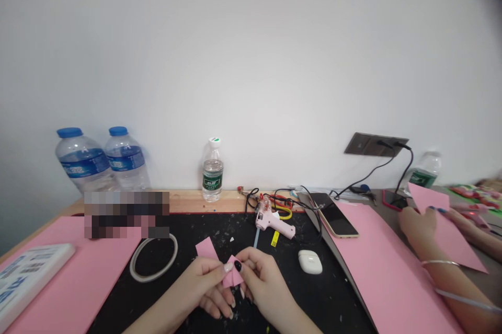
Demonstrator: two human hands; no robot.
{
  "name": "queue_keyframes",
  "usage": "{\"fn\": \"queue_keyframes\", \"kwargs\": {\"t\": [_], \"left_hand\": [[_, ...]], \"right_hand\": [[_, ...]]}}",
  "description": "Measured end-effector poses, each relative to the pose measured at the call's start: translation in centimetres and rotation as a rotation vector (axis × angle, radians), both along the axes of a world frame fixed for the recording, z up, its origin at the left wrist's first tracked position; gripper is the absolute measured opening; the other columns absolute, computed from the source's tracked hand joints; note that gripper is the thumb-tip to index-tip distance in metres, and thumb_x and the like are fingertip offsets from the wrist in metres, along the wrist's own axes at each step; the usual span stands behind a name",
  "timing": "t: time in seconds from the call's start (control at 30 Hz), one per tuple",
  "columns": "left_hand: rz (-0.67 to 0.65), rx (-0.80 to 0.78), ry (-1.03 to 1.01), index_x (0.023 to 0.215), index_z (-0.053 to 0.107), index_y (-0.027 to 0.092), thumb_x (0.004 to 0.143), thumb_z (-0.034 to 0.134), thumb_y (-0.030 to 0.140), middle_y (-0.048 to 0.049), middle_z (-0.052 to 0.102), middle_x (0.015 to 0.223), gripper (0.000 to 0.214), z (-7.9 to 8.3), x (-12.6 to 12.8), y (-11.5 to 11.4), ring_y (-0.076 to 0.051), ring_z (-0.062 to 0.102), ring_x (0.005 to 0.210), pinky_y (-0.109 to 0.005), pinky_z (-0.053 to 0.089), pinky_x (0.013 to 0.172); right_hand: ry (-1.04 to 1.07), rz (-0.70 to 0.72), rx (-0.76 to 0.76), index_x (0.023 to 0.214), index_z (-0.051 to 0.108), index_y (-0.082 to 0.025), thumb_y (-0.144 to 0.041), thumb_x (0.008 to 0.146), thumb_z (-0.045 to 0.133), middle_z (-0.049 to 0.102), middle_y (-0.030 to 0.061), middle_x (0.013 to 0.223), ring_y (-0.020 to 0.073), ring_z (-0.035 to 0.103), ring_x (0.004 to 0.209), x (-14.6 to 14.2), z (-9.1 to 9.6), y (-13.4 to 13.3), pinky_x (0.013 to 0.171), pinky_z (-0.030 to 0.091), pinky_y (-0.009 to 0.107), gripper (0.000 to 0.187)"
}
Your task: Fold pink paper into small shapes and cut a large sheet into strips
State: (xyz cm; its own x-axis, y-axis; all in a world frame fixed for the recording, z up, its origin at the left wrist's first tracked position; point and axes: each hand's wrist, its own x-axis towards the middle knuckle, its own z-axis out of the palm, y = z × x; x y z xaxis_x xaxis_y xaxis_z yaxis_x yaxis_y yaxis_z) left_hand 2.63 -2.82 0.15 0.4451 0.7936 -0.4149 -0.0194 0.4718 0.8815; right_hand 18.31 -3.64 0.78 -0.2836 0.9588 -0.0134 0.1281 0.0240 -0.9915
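My left hand point(206, 284) and my right hand point(264, 281) meet over the black mat point(184, 292) near the table's front edge. Both pinch a small folded pink paper piece point(232, 275) between thumbs and fingertips. A second pink paper scrap point(206, 248) lies on the mat just behind my left hand. A pink glue gun point(270, 221) lies a little further back, its nozzle pointing toward my hands.
A tape ring point(153, 257) lies left of my hands, a white earbud case point(310, 262) to the right. Pink sheets point(74, 281) flank the mat. Water bottles point(212, 169) stand by the wall. Another person's hand point(418, 224) holds pink paper at the right, near a phone point(338, 216).
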Motion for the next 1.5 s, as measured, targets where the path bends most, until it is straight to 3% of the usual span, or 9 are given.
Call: {"fn": "queue_keyframes", "kwargs": {"t": [0.2, 0.6, 1.13, 1.5], "left_hand": [[-0.001, -0.010, 0.004, 0.064, 0.061, 0.010, 0.070, 0.056, 0.055, -0.0085, 0.070, 0.057, 0.046, 0.45, 0.09, -0.27, -0.014, 0.066, 0.047, -0.014, 0.044, 0.039], [-0.012, 0.053, 0.074, 0.066, 0.061, 0.010, 0.070, 0.056, 0.056, -0.0075, 0.070, 0.057, 0.047, -0.17, 0.21, -0.15, -0.015, 0.067, 0.050, -0.016, 0.044, 0.042], [0.029, 0.226, 0.148, 0.062, 0.059, 0.011, 0.073, 0.051, 0.054, -0.0055, 0.067, 0.054, 0.044, -0.29, 0.62, -0.18, -0.016, 0.065, 0.045, -0.019, 0.043, 0.040], [0.052, 0.193, 0.116, 0.064, 0.060, 0.012, 0.068, 0.058, 0.055, -0.0052, 0.068, 0.059, 0.043, -0.09, 0.58, -0.24, -0.016, 0.066, 0.052, -0.020, 0.045, 0.045]], "right_hand": [[-0.028, 0.002, 0.012, 0.079, 0.056, -0.014, -0.028, 0.082, 0.047, 0.044, -0.0058, 0.050, 0.0059, 0.037, 0.040, -0.01, 0.03, -0.14, 0.039, 0.028, 0.016, 0.017], [-0.048, -0.004, 0.036, 0.078, 0.056, -0.015, -0.026, 0.083, 0.046, 0.043, -0.0060, 0.049, 0.0060, 0.037, 0.040, -0.01, -0.21, -0.04, 0.039, 0.028, 0.016, 0.016], [-0.015, -0.008, 0.028, 0.079, 0.055, -0.015, -0.028, 0.083, 0.045, 0.041, -0.0070, 0.047, 0.0053, 0.034, 0.037, -0.18, -0.05, -0.15, 0.037, 0.025, 0.015, 0.017], [-0.049, -0.032, 0.083, 0.094, 0.055, -0.016, -0.022, 0.084, 0.042, 0.041, -0.0073, 0.048, 0.0064, 0.038, 0.039, -0.03, -0.15, -0.25, 0.040, 0.029, 0.016, 0.018]]}}
